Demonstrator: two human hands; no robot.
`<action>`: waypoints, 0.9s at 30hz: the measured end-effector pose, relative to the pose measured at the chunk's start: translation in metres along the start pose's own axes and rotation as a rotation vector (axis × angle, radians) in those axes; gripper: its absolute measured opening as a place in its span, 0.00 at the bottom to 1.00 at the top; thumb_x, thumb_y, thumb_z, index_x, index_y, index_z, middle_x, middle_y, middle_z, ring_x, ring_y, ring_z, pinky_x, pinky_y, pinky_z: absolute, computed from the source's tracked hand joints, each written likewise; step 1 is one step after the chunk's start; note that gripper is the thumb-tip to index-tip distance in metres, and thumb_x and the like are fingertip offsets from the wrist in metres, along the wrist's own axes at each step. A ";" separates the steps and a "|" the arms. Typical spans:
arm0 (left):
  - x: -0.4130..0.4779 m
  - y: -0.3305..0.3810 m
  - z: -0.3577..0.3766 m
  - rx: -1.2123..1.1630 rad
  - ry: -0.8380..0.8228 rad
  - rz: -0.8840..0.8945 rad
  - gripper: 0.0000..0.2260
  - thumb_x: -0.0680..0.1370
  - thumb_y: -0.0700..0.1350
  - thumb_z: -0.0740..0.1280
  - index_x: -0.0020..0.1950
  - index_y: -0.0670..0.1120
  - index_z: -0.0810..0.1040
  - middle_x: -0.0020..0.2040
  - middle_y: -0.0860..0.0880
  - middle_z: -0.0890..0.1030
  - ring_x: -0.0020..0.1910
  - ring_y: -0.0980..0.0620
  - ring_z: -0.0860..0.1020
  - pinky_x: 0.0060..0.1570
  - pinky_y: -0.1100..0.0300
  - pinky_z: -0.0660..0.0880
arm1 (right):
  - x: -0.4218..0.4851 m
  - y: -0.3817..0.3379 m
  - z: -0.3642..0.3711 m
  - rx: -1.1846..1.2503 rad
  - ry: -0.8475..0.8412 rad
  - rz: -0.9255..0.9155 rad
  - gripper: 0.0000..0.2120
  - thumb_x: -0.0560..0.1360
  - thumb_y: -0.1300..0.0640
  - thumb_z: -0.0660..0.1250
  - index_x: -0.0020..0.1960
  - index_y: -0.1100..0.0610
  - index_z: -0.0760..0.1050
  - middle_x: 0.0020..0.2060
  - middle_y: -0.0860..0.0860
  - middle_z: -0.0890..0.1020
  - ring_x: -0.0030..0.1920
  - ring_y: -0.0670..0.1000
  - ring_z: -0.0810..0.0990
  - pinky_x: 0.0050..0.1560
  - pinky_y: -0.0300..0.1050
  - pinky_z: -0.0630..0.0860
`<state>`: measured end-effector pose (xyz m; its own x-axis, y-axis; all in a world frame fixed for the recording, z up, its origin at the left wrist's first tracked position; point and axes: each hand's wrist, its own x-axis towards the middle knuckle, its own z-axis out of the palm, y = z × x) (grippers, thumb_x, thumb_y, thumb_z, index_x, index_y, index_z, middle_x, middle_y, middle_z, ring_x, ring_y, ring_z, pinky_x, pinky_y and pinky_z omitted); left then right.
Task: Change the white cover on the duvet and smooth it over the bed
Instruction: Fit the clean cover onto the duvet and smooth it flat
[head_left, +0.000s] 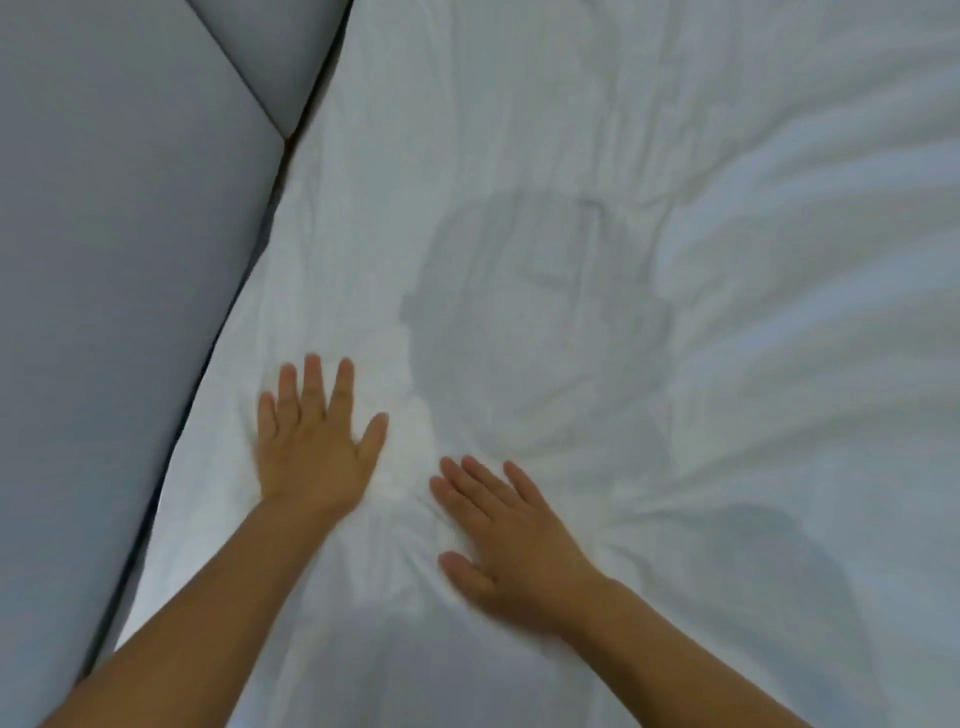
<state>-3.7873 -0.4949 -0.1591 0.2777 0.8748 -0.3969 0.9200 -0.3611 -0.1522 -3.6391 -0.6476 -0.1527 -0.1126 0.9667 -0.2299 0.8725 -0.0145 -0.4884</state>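
Note:
The white duvet cover (597, 218) fills most of the view, spread over the bed with creases fanning out to the right. My left hand (314, 441) lies flat on it near the bed's left edge, fingers straight and spread. My right hand (511, 540) presses flat on the cover just to the right and a little nearer, fingers pointing up-left. Wrinkles bunch in the cloth between and around the two hands. A grey shadow of a head falls on the cover beyond the hands.
A grey padded headboard or wall panel (104, 260) runs along the left side of the bed, with a dark gap (280, 171) between it and the mattress edge. A seam splits the panel near the top left.

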 end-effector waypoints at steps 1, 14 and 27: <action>-0.013 0.003 -0.002 -0.040 0.002 -0.015 0.31 0.79 0.62 0.43 0.78 0.51 0.39 0.78 0.47 0.38 0.76 0.46 0.37 0.72 0.44 0.36 | -0.009 0.006 -0.007 -0.010 0.088 -0.007 0.28 0.76 0.45 0.54 0.73 0.57 0.64 0.73 0.54 0.64 0.74 0.52 0.56 0.74 0.51 0.48; -0.145 -0.090 0.104 -0.102 0.063 -0.018 0.33 0.75 0.65 0.42 0.76 0.49 0.46 0.76 0.47 0.45 0.76 0.46 0.47 0.72 0.49 0.41 | -0.050 -0.115 0.119 -0.098 -0.115 -0.100 0.31 0.72 0.38 0.54 0.70 0.52 0.69 0.71 0.52 0.69 0.72 0.54 0.66 0.69 0.62 0.55; -0.225 0.122 0.082 -0.356 0.093 0.091 0.26 0.76 0.58 0.53 0.70 0.48 0.71 0.70 0.39 0.69 0.69 0.35 0.67 0.60 0.31 0.64 | -0.117 0.034 0.050 -0.266 0.045 0.246 0.32 0.79 0.41 0.51 0.77 0.51 0.46 0.77 0.52 0.46 0.77 0.52 0.42 0.69 0.45 0.27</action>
<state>-3.7603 -0.7629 -0.1628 0.3713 0.8759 -0.3082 0.9245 -0.3178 0.2107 -3.6200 -0.7742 -0.1845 0.1314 0.9530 -0.2730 0.9647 -0.1864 -0.1862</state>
